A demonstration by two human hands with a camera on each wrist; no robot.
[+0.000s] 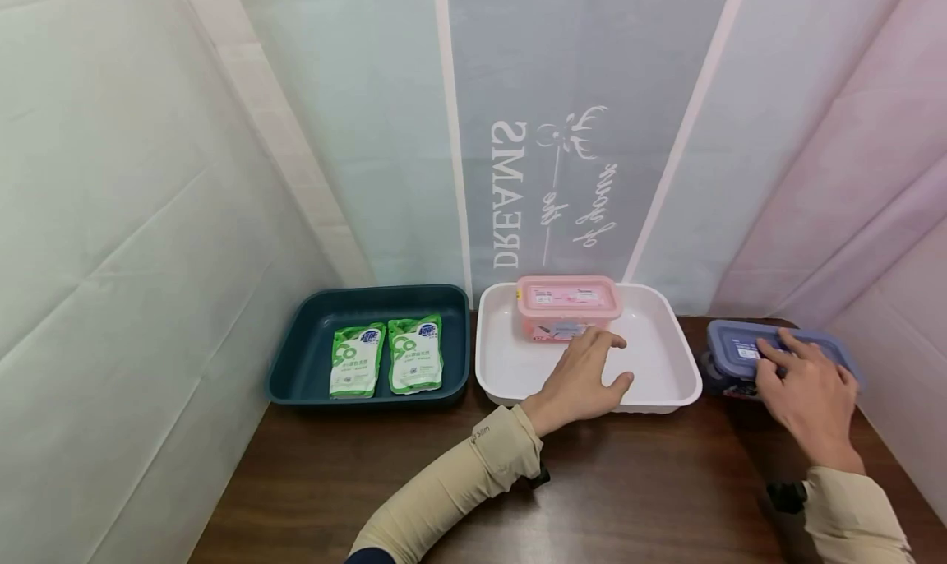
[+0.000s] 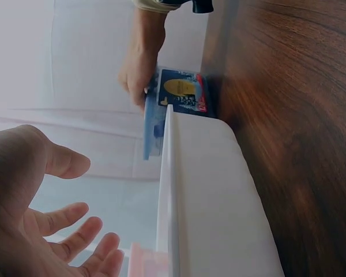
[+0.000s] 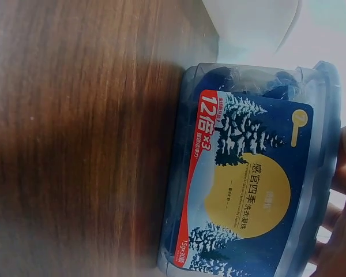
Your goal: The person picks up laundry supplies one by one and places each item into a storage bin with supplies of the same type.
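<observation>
My left hand (image 1: 584,379) hovers over the front of the white tray (image 1: 658,387) with fingers spread and nothing held. Just beyond its fingertips, a pink-lidded tub (image 1: 568,297) stands inside that tray, at the back left. To the right of the tray, a blue-lidded tub of laundry pods (image 1: 740,346) stands on the table. Over its lid lies my right hand (image 1: 810,395), its fingers resting across the top and the thumb toward the front edge. In the right wrist view, the tub's dark label (image 3: 248,184) shows a yellow moon and snowy trees; the fingers are partly hidden behind the lid.
A dark teal tray (image 1: 296,383) at the left holds two green-and-white pouches, one pouch (image 1: 355,362) left of the other pouch (image 1: 416,354). Fabric curtains (image 1: 399,136) hang directly behind and beside the brown wooden table (image 1: 629,482).
</observation>
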